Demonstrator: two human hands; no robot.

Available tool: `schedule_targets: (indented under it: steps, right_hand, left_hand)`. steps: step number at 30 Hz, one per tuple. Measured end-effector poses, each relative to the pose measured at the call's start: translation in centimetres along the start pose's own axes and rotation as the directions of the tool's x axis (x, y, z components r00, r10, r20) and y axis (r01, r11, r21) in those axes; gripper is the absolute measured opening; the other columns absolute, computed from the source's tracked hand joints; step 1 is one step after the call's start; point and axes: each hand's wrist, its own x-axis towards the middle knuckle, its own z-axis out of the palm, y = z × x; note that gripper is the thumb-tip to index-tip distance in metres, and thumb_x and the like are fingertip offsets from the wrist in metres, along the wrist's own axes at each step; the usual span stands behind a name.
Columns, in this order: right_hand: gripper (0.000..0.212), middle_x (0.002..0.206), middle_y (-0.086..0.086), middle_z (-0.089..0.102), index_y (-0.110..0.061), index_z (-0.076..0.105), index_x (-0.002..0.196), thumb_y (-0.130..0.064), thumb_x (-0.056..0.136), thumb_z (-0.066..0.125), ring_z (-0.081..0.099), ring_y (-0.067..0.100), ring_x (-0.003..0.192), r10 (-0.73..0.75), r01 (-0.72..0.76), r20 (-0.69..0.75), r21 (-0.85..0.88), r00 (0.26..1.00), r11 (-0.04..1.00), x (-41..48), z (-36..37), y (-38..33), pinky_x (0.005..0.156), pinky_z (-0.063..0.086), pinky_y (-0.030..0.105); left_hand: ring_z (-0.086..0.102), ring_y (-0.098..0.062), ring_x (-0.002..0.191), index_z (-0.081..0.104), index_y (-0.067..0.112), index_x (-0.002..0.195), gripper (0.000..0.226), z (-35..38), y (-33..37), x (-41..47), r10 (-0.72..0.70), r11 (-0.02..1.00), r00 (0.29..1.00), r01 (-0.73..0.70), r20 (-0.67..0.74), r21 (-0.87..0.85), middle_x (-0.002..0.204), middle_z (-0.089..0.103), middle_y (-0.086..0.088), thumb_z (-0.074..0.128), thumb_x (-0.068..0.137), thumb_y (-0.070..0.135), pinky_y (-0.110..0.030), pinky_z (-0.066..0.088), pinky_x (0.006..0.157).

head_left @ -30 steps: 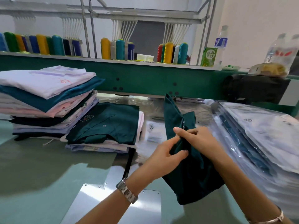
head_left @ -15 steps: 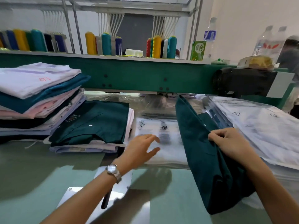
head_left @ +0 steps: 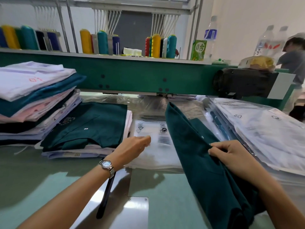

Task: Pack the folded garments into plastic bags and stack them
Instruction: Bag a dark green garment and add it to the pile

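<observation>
Pinching a dark green garment (head_left: 194, 162) at its folded edge, the right hand (head_left: 231, 157) has fingers and thumb curled into the cloth. Garment hangs slantwise: upper end raised toward the green beam (head_left: 132, 76), lower end bunched low under the right forearm, near the surface (head_left: 33, 179).

Left hand (head_left: 132, 148) holds nothing. Fingers straight and close together, palm down, tips over the near left part of the bags (head_left: 153, 156). Tips blurred; contact cannot be told. Watch (head_left: 107, 164) on the left wrist.

Bags: clear, printed with recycling marks, lying flat in a pile mid-surface, between the low pile (head_left: 92, 124) and the held garment.

Low pile: folded clothes, dark green piece on top, just beside the bags. Tall pile (head_left: 33, 90) to its left, white piece on top, then teal, pink and dark layers.

Bagged stack (head_left: 264, 134) on the right, behind the right hand, leaning down toward the near edge.

Black strap (head_left: 105, 195) lies under the left wrist, on a metal plate (head_left: 137, 210).

Thread cones (head_left: 102, 42) stand in groups on the shelf above the beam; a green carton (head_left: 198, 49) and a bottle (head_left: 210, 35) stand at its right end. Another person (head_left: 293, 63) at far right
</observation>
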Motion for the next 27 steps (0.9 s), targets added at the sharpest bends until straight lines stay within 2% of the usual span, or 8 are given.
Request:
schedule_targets:
  steps: [5,7,10,12,15,17,21,27]
  right_hand:
    - [0.024,0.057,0.0,0.05,0.008,0.056,0.068,-0.001,0.09,0.057,0.044,0.005,0.059,-0.101,0.102,0.2,0.005,0.975,0.995,-1.6,-0.2,-0.7,0.058,0.037,0.023]
    - [0.029,0.058,-0.007,0.041,0.001,0.051,0.063,-0.004,0.091,0.057,0.038,0.004,0.056,-0.119,0.118,0.262,0.019,0.958,0.993,-2.4,-0.4,-0.8,0.057,0.034,0.024]
    - [0.022,0.065,-0.006,0.049,0.0,0.059,0.071,-0.009,0.092,0.059,0.045,0.005,0.064,-0.109,0.106,0.344,0.029,0.932,0.994,-3.2,-0.2,-0.9,0.064,0.038,0.023]
    - [0.02,0.069,-0.004,0.053,0.002,0.06,0.076,-0.011,0.092,0.059,0.048,0.006,0.066,-0.087,0.083,0.396,0.028,0.914,0.996,-3.5,0.0,-0.7,0.064,0.039,0.022]
    - [0.019,0.067,-0.005,0.053,0.0,0.063,0.08,-0.016,0.091,0.061,0.047,0.006,0.064,-0.047,0.055,0.419,-0.007,0.907,0.998,-3.8,0.3,-0.4,0.062,0.039,0.02]
    - [0.021,0.068,-0.002,0.054,0.003,0.062,0.081,-0.016,0.091,0.061,0.048,0.007,0.066,-0.03,0.053,0.411,-0.043,0.911,0.998,-3.7,0.3,-0.3,0.063,0.039,0.022]
    - [0.024,0.067,0.007,0.054,0.008,0.058,0.079,-0.012,0.092,0.057,0.048,0.011,0.064,0.002,0.038,0.413,-0.089,0.911,0.995,-3.4,-0.3,-0.3,0.066,0.04,0.031]
    - [0.024,0.076,0.023,0.057,0.006,0.053,0.074,-0.012,0.09,0.056,0.053,0.018,0.066,0.033,0.05,0.314,-0.253,0.949,0.966,-2.8,-1.0,-0.8,0.077,0.045,0.044]
  left_hand:
    - [0.055,-0.009,0.121,0.062,0.031,0.129,0.034,0.4,-0.7,0.3,-0.026,1.0,0.984,0.029,0.177,-0.01,0.137,0.056,0.014,0.053,0.097,0.025,-0.031,0.05,0.095]
    - [0.052,-0.011,0.122,0.054,0.028,0.137,0.045,0.4,-0.8,0.2,-0.036,0.995,0.978,0.055,0.206,-0.087,0.14,0.054,0.01,0.06,0.093,0.026,-0.032,0.05,0.093]
    - [0.061,-0.029,0.101,0.063,0.011,0.111,0.024,0.3,-0.7,0.4,-0.099,0.961,0.977,0.143,0.187,-0.237,0.114,0.066,-0.009,0.067,0.088,0.012,-0.043,0.053,0.083]
    - [0.059,-0.032,0.111,0.06,0.005,0.114,0.025,0.0,-1.0,0.7,-0.151,0.943,0.966,0.204,0.209,-0.262,0.121,0.063,-0.012,0.065,0.09,0.013,-0.048,0.051,0.093]
    - [0.03,0.0,0.139,0.034,0.028,0.151,0.059,-0.9,-1.0,0.9,-0.174,0.883,0.954,0.261,0.243,-0.39,0.154,0.031,0.016,0.059,0.097,0.031,-0.024,0.025,0.116]
    - [0.023,0.004,0.141,0.028,0.031,0.153,0.062,-1.5,-0.8,1.1,-0.173,0.878,0.962,0.247,0.211,-0.41,0.156,0.025,0.018,0.058,0.099,0.029,-0.02,0.019,0.117]
    - [0.023,-0.005,0.146,0.03,0.031,0.152,0.086,-1.8,-0.4,1.7,-0.126,0.893,0.97,0.201,0.207,-0.403,0.157,0.027,0.015,0.036,0.084,-0.022,-0.026,0.026,0.118]
    - [0.021,-0.003,0.145,0.03,0.041,0.149,0.101,-2.2,0.4,2.4,-0.134,0.86,0.969,0.217,0.205,-0.462,0.155,0.03,0.02,0.03,0.071,-0.024,-0.005,0.03,0.102]
